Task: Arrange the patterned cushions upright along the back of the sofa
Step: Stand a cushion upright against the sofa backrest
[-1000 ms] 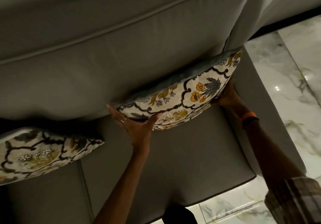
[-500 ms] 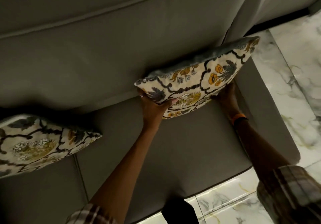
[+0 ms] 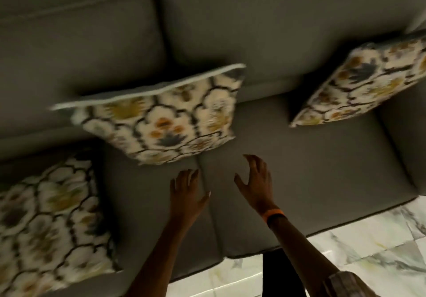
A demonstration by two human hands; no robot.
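Three cream cushions with dark lattice and yellow flowers are on the grey sofa [image 3: 299, 158]. The right cushion [image 3: 359, 82] leans upright against the backrest near the armrest. A middle cushion [image 3: 161, 117] stands tilted against the backrest. At the left, a third cushion [image 3: 50, 223] lies flat on the seat. My left hand [image 3: 186, 193] hovers over the seat just below the middle cushion, fingers spread, holding nothing. My right hand [image 3: 255, 181], with an orange wristband, is beside it, fingers apart and empty. The picture is blurred.
The sofa's right armrest [image 3: 405, 140] rises beside the right cushion. A white marble floor [image 3: 357, 250] runs along the seat's front edge at the lower right.
Both hands have let go of the right cushion, which now leans on the backrest. The view has swung left, and my hands are now near the middle cushion.
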